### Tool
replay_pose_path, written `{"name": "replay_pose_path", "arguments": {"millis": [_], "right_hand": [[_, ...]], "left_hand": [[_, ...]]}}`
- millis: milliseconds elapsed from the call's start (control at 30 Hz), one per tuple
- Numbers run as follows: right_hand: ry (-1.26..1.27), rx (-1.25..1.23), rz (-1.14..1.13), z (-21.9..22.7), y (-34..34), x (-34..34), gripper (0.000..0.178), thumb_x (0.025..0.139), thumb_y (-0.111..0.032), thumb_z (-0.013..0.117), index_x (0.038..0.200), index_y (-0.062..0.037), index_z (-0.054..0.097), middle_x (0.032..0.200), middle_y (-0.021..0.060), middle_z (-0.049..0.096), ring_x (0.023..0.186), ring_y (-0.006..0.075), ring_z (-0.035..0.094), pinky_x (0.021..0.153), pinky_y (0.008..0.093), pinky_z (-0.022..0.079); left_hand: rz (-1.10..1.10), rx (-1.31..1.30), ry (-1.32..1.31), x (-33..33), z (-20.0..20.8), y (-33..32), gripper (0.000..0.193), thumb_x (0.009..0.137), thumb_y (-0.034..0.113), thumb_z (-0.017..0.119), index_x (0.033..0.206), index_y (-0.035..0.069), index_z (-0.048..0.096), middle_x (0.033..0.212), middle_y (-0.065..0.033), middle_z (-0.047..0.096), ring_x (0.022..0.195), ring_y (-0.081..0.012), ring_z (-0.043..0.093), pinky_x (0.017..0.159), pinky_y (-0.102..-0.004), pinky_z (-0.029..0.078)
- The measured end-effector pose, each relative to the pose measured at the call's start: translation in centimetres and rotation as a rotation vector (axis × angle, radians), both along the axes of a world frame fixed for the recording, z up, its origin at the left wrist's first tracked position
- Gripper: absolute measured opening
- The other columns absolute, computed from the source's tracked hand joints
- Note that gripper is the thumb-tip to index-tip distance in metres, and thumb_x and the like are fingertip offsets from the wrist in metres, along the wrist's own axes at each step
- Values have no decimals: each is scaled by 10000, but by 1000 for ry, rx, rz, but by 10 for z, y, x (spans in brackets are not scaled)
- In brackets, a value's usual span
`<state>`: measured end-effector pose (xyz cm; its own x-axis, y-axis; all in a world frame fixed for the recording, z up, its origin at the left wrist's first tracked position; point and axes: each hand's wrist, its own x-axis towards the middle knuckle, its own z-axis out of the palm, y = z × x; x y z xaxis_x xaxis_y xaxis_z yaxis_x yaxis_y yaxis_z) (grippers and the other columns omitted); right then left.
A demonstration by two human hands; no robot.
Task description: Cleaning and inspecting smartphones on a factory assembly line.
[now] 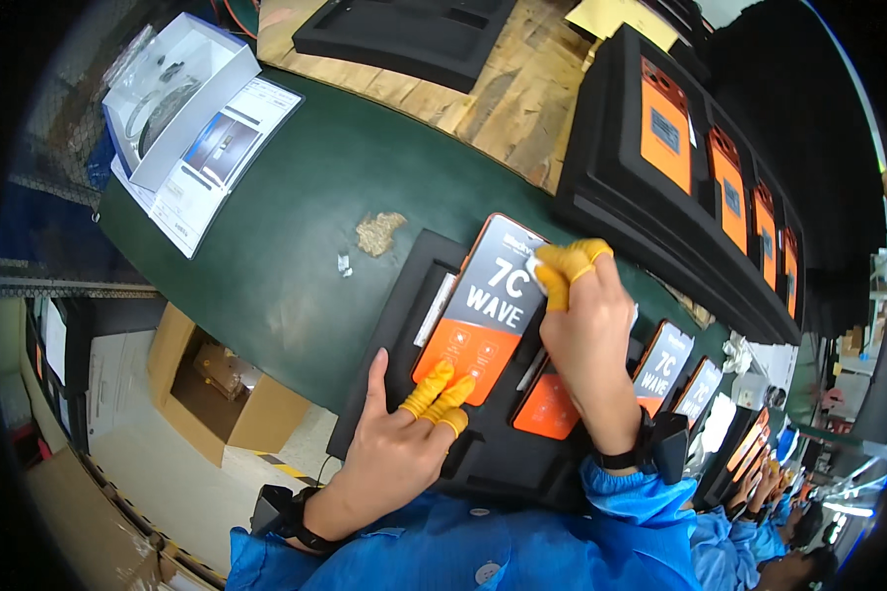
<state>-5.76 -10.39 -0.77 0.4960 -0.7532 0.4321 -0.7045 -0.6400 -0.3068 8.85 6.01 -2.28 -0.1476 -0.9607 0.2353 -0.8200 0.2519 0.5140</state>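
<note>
A phone [468, 345] with a grey-and-orange printed front lies tilted over a black foam tray [365, 419]. My left hand [404, 438] presses its yellow-cotted fingertips on the phone's orange lower end, its thumb stretched out to the side. At the upper right edge of the same phone, my right hand [586, 300] is closed, its yellow-cotted fingers pinched together. A scrap of white shows at those fingertips, too small to name. Partly under my right forearm, a second phone [547, 404] sits in the tray. Further right lie two more such phones [663, 364].
Beyond my right hand, a black foam tray [611, 187] holds several orange phones, backs up. A white box [182, 98] and printed sheet [232, 148] lie far left on the green table [296, 187]. An open carton [182, 394] stands below left. Other people work at the right.
</note>
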Motion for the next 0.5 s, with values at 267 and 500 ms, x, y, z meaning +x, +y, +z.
{"name": "replay_pose_path", "arguments": {"millis": [267,500], "right_hand": [[2,-19,128,11,-25,24,242,653,88,643,877,-1,629,864,166,564,703,346,603,614,398,518],[54,17,125,12,-35,48,263,613,109,608,860,19,619,885,188,552,718,361,604,622,405,517]], "left_hand": [[-9,143,65,6,-1,1,59,699,58,671,667,49,622,627,-56,634,837,-193,683,1035,-723,100],[2,60,45,3,-1,-2,79,792,128,632,758,60,652,536,-19,533,511,-117,556,1045,-675,214]]}}
